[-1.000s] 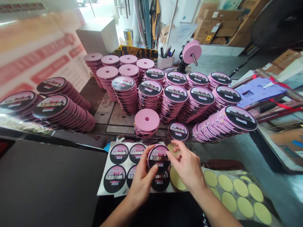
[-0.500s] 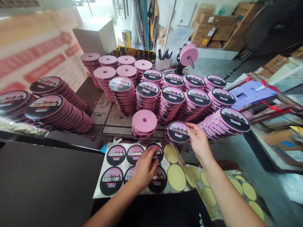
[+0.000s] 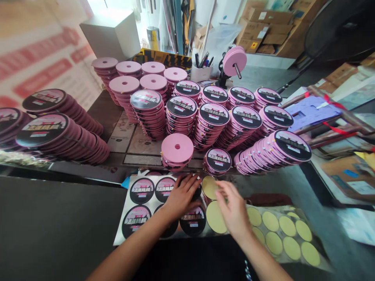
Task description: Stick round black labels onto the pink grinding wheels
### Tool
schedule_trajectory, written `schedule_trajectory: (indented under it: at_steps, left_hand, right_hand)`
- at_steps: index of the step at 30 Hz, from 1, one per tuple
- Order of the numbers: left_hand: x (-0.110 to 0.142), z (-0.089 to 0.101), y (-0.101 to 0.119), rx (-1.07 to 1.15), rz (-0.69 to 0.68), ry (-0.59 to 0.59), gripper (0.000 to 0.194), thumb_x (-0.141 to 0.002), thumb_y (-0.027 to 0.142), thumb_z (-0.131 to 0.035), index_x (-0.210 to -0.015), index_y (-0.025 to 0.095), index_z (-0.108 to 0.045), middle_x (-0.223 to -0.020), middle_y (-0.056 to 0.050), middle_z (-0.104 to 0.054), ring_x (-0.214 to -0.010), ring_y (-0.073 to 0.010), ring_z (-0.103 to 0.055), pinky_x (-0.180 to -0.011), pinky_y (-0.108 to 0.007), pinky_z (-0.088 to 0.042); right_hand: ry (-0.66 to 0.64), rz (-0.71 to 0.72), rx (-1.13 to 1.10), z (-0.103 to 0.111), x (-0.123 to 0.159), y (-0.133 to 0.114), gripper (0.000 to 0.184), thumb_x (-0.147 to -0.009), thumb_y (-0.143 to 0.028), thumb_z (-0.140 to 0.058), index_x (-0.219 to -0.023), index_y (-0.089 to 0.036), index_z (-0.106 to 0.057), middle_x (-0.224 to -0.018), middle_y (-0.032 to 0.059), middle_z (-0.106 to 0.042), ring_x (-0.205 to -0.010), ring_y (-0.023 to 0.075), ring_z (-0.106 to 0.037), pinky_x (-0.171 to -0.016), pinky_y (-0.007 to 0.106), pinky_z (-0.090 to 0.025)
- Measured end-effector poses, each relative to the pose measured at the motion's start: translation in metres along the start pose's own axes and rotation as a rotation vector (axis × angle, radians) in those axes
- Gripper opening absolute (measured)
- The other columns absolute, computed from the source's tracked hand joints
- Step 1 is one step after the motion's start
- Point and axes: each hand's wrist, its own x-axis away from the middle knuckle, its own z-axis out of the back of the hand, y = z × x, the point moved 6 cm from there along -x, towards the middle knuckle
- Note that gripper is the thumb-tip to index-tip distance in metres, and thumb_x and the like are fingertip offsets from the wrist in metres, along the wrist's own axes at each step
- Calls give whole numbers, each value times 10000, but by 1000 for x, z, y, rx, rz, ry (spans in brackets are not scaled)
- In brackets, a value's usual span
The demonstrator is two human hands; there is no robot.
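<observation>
My left hand (image 3: 184, 195) lies flat on a sheet of round stickers (image 3: 126, 230), its fingers stretched out over a sticker in the top row. Black and pink stickers with light lettering (image 3: 141, 190) show around it. My right hand (image 3: 233, 207) hovers at the sheet's right part, thumb and fingers slightly apart beside the bare yellow circles (image 3: 216, 217); I see nothing held in it. Just beyond stand a short stack of labelled pink spools (image 3: 218, 160) and a short stack topped by an unlabelled pink spool (image 3: 177, 147).
Tall stacks of labelled spools (image 3: 213, 114) fill the table's middle, with plain pink spools (image 3: 124, 84) behind. More stacks lean at left (image 3: 43, 128) and right (image 3: 293, 145). A pen cup (image 3: 201, 72) and a spool holder (image 3: 234, 62) stand at the back.
My right hand has left the short labelled stack and come down toward the yellow circles. The left hand has flattened onto the sheet. The view has shifted slightly.
</observation>
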Motion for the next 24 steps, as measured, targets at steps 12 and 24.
schedule_trajectory:
  at_steps: [12,24]
  left_hand:
    - [-18,-24,10,343,153,114,620,-741,62,-456,-1344,122,-322,-1385,-156,-409,-1336,-238,-271,-1092,-500,-207]
    - [-13,-21,5,386,176,166,617,-710,56,-456,-1317,116,-363,-1355,-148,-449,-1311,-243,-315,-1087,-503,-215]
  right_hand:
    - [110,-133,5,-47,-7,49,252,-818,-304,-465,-880,-158,-661,-913,126,-669,-853,246,-616,-778,386,-474]
    - [179,11,195,-42,5,35,314,-871,-303,-413,-920,-167,-693,-911,120,-706,-813,235,-643,-733,348,-476]
